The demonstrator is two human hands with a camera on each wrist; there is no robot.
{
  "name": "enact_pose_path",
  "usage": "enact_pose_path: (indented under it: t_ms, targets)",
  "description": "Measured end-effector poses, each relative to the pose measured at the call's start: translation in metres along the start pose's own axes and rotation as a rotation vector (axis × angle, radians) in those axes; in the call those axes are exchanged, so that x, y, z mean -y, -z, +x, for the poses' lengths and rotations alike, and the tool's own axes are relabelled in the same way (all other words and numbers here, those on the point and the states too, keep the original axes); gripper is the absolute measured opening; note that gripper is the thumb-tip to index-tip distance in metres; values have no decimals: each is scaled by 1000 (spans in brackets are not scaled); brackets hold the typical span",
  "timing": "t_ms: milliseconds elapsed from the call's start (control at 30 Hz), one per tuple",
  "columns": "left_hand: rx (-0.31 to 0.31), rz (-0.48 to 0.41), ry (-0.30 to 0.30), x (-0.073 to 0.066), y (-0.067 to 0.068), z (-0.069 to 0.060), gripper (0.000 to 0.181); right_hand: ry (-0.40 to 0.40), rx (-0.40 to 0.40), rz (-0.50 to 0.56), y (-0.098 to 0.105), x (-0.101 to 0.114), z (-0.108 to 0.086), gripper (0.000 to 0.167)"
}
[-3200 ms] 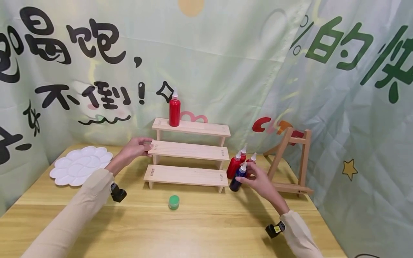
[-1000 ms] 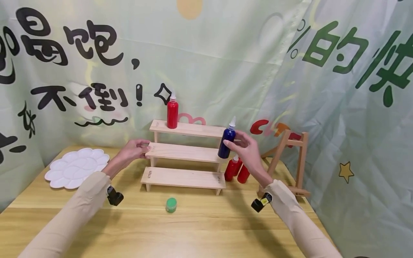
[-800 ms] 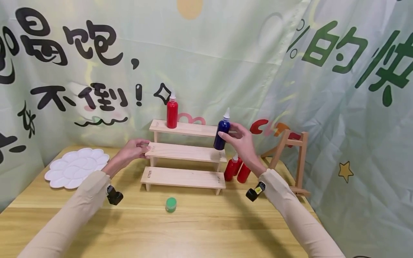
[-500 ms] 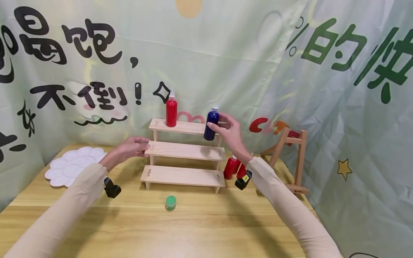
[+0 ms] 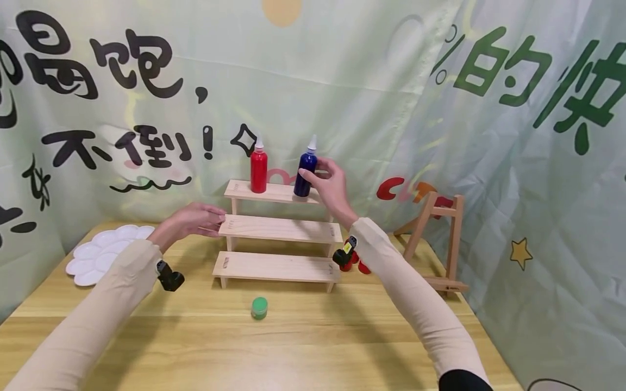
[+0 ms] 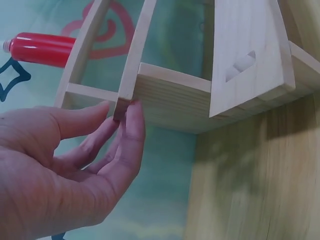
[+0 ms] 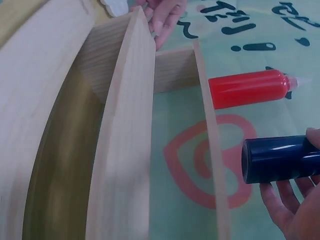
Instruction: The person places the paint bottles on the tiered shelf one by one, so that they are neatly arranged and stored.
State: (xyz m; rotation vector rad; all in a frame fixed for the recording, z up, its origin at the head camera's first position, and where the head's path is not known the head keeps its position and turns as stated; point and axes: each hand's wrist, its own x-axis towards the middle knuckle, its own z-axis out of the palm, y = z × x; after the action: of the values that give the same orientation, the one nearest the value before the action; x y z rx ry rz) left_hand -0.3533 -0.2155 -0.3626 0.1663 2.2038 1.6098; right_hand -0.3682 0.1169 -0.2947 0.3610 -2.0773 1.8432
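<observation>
My right hand pinches a blue squeeze bottle with a white pointed nozzle, over the top tier of a three-step wooden display stand. In the right wrist view, a gap shows between the base of the blue bottle and the shelf edge. A red squeeze bottle stands upright on the top tier, left of the blue one. At the stand's left side, my left hand grips the end of the middle shelf, thumb on one side and fingers on the other.
Red bottles are mostly hidden behind my right wrist. A small green-lidded jar sits in front of the stand. A white flower-shaped palette lies at left, and a wooden easel stands at right. A printed cloth hangs behind.
The blue bottle was lifted from beside the red bottles at right. My right hand carried it up and left over the top tier. My left hand stayed at the middle shelf's end.
</observation>
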Motion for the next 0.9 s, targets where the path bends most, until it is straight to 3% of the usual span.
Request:
enact_pose_path:
  t_ms: [267, 567, 900]
  targets:
    - [-72, -42, -3, 4, -5, 3, 58, -3, -30, -8, -18, -16, 9, 47]
    - [-44, -12, 5, 3, -9, 7, 57, 2, 6, 16, -26, -24, 11, 45]
    - [-39, 9, -30, 6, -6, 5, 58, 83, 16, -103, -38, -25, 8, 48]
